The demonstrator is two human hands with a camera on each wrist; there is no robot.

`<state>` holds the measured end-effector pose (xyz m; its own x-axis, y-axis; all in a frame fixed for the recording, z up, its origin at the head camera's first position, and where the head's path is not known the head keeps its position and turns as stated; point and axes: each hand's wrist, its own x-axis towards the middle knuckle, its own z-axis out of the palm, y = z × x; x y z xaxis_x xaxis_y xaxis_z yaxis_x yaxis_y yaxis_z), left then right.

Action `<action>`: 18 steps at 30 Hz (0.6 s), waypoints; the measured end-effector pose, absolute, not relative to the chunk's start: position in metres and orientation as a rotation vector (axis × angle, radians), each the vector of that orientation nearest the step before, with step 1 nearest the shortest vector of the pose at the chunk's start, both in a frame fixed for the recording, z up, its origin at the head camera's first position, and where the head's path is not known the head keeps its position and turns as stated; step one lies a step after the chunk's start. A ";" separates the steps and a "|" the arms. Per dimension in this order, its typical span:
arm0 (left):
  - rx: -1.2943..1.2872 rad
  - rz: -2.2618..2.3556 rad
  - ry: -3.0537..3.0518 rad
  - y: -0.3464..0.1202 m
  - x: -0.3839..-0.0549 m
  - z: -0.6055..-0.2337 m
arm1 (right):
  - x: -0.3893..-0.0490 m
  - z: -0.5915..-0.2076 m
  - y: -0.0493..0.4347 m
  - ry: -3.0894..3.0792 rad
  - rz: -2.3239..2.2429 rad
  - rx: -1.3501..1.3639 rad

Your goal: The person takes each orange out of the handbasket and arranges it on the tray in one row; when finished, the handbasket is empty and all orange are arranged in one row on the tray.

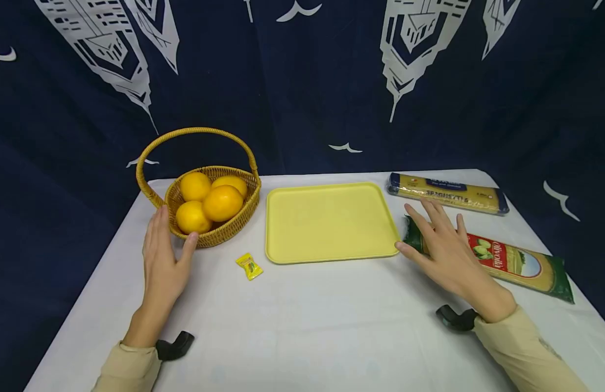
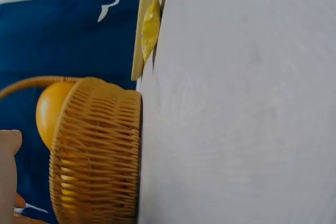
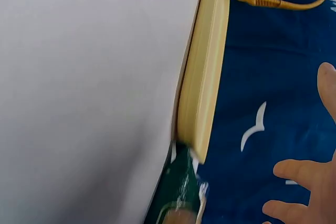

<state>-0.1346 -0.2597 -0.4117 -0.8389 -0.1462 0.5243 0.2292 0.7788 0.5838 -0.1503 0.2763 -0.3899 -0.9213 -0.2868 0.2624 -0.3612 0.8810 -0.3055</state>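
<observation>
My left hand (image 1: 162,267) is beside the near left side of a wicker basket (image 1: 233,227), fingers straight and thumb spread, holding nothing. Several orange-yellow citrus fruits (image 1: 222,203) lie in that basket under its tall arched handle. On the other side, my right hand (image 1: 446,258) hovers with spread fingers over a pasta packet (image 1: 510,258) with green ends and a red label, partly hiding it. The right wrist view shows the packet's green end (image 3: 181,182) close to the corner of a yellow tray (image 3: 202,72), with the fingers apart from both.
Between the hands, the shallow yellow tray (image 1: 331,223) lies flat on the white-covered table (image 1: 312,326). A small yellow wrapped candy (image 1: 249,266) is just left of it. A blue-ended spaghetti packet (image 1: 449,193) lies at the back right. Behind hangs a dark blue patterned curtain (image 1: 302,92).
</observation>
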 end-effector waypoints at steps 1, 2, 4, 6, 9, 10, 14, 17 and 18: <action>-0.038 -0.915 -2.409 -0.262 -0.135 -0.412 | -0.151 -0.389 0.274 -2.841 0.523 0.509; -0.014 -0.940 -2.411 -0.264 -0.136 -0.413 | -0.151 -0.388 0.271 -2.841 0.525 0.522; 0.037 -0.995 -2.420 -0.267 -0.136 -0.414 | -0.152 -0.387 0.267 -2.845 0.530 0.544; 0.080 -1.042 -2.424 -0.269 -0.137 -0.415 | -0.153 -0.386 0.262 -2.851 0.532 0.559; 0.141 -1.106 -2.423 -0.270 -0.140 -0.413 | -0.154 -0.383 0.258 -2.857 0.539 0.565; 0.158 -1.127 -2.418 -0.270 -0.141 -0.413 | -0.155 -0.382 0.257 -2.861 0.542 0.564; 0.213 -1.217 -2.382 -0.274 -0.148 -0.414 | -0.158 -0.378 0.247 -2.858 0.557 0.602; 0.265 -1.291 -2.349 -0.280 -0.152 -0.417 | -0.162 -0.374 0.236 -2.840 0.571 0.664; 0.285 -1.320 -2.338 -0.282 -0.153 -0.418 | -0.164 -0.373 0.232 -2.835 0.572 0.683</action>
